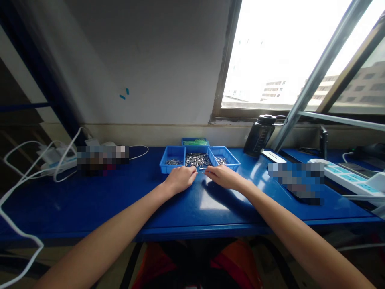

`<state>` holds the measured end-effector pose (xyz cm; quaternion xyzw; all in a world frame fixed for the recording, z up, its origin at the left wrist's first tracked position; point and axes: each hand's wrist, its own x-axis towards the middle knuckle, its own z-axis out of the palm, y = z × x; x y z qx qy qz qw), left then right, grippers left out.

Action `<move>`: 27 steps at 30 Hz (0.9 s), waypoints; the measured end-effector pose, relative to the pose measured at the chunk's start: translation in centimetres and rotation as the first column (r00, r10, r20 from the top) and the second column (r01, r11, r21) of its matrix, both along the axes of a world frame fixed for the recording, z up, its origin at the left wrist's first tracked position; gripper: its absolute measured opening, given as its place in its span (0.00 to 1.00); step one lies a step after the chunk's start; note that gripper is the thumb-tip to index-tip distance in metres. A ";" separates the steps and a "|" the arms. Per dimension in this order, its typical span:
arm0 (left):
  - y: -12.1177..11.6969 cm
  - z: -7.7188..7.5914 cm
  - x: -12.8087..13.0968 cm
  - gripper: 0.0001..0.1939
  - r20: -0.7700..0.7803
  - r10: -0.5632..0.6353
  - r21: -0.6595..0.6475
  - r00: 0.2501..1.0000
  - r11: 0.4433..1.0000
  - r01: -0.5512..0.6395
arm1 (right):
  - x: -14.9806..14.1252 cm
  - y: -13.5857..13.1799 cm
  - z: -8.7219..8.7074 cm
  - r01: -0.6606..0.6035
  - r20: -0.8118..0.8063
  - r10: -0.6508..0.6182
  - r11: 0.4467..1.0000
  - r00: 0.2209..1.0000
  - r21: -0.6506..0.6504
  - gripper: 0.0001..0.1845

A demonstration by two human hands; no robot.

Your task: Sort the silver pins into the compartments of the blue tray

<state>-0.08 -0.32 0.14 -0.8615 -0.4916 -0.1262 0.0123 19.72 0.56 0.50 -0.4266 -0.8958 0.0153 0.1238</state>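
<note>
My left hand and my right hand rest on the blue table, fingertips nearly meeting in front of a pile of small metal pins. Both hands are curled in a pinch, and a thin pin seems to lie between the fingertips. A blue tray on the left holds a few pins. Another blue tray on the right holds a few more. Behind the pile sits a third blue tray with something green in it.
A dark water bottle stands at the right, under the window. A white power strip lies at the far right. White cables and chargers crowd the left end. A slanted metal frame rises on the right.
</note>
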 end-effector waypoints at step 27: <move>0.3 -0.4 0.0 0.10 0.183 -0.259 0.084 0.949 0.965 0.247 | -0.3 0.0 -0.7 -0.118 -0.135 0.098 0.982 0.986 -0.145 0.15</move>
